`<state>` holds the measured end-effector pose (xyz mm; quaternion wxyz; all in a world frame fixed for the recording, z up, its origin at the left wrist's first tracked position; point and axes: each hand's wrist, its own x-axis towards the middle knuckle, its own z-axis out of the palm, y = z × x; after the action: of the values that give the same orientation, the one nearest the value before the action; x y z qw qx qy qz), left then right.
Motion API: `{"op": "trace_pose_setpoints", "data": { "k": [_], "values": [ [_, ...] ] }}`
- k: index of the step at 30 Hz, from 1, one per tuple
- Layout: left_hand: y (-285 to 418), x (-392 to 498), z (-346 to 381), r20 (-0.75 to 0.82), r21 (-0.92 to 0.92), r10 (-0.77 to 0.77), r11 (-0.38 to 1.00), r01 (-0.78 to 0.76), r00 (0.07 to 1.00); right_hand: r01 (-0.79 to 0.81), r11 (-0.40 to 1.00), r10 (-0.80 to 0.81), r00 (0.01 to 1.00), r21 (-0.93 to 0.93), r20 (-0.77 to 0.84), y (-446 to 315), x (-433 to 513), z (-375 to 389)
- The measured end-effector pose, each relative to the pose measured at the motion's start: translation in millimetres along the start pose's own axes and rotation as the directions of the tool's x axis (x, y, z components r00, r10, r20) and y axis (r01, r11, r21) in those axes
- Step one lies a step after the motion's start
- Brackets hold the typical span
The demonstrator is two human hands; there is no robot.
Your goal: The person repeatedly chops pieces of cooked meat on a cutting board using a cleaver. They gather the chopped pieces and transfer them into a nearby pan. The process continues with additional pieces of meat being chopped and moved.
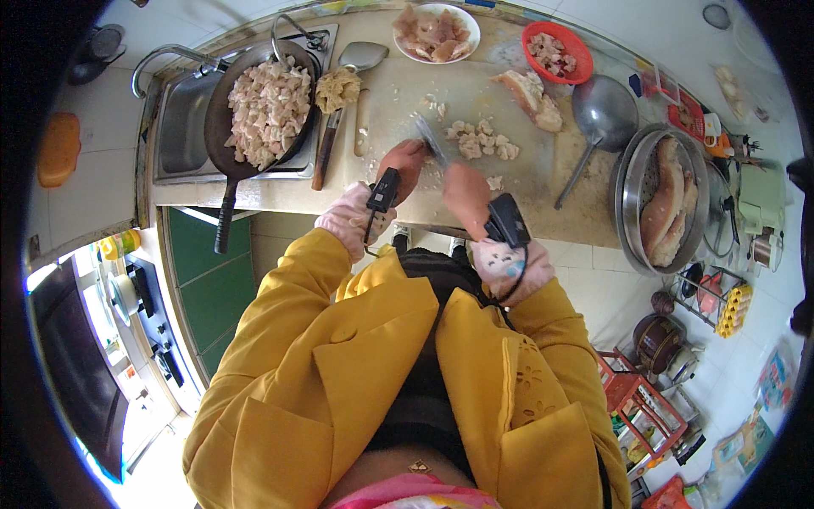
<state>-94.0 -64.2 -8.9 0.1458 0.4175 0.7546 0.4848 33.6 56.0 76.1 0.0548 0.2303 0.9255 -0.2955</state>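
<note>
My right hand (466,194) grips a knife (433,141) whose blade points away from me over the pale cutting board (394,114). Left of the blade, my left hand (404,164) rests low with its fingers curled close to the steel. Whatever may lie under those fingers is hidden. Right of the blade sits a loose cluster of diced fatty meat (480,139), with small scraps scattered around it. A larger slab of raw meat with skin (531,98) lies at the board's far right corner.
A wok (219,114) heaped with diced meat (270,111) stands over the sink (184,127). Nearby lie a spatula (325,153) and a brown scrubber (337,90). Beyond are a plate of meat (435,33) and a red basket (588,60). A ladle (604,105) and steel basins (626,210) stand right.
</note>
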Motion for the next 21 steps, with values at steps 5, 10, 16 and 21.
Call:
{"op": "trace_pose_setpoints", "data": {
  "k": [5,10,16,21],
  "values": [
    [-6,-2,9,0.169,-0.790,-0.265,0.540,0.291,0.949,0.066,0.995,-0.061,0.996,0.068,-0.063,-20,61,15],
    [-1,3,-4,0.071,0.038,0.092,0.995,-0.094,0.993,0.002,0.987,0.024,0.987,0.162,-0.156,-11,99,14],
    [11,0,-27,0.112,0.443,0.393,0.802,-0.399,0.913,0.007,0.993,0.027,0.957,0.117,-0.289,24,61,-11],
    [25,-8,-46,0.161,0.495,0.316,0.794,-0.354,0.935,0.124,0.992,-0.117,0.980,0.036,-0.160,33,26,-37]
  ]
}}
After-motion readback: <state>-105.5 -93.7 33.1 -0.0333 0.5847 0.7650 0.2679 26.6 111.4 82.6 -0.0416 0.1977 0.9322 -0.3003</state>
